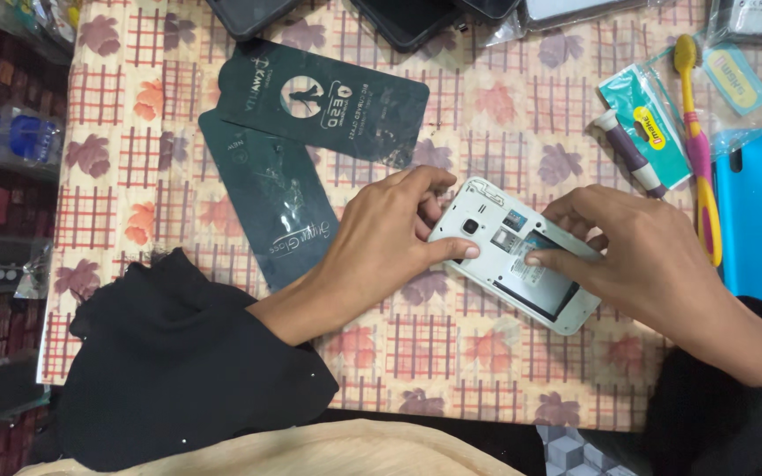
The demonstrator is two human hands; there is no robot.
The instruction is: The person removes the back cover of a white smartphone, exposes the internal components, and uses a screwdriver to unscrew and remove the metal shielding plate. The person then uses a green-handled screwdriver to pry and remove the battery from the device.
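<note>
On a leaf-patterned tablecloth [222,70], I watch my left hand [381,238] and right hand [636,256] pinch a white phone [495,264] with its back cover off, dark sleeves [310,115] at ten o'clock.

The one camera sits on the person's head and looks steeply down at the table [486,106], quite near. It frames the checked tablecloth (the far edge is cut off).

Phone [522,264] on the table [451,353], two sleeves [310,150] left, toothbrush [698,150] right.
</note>
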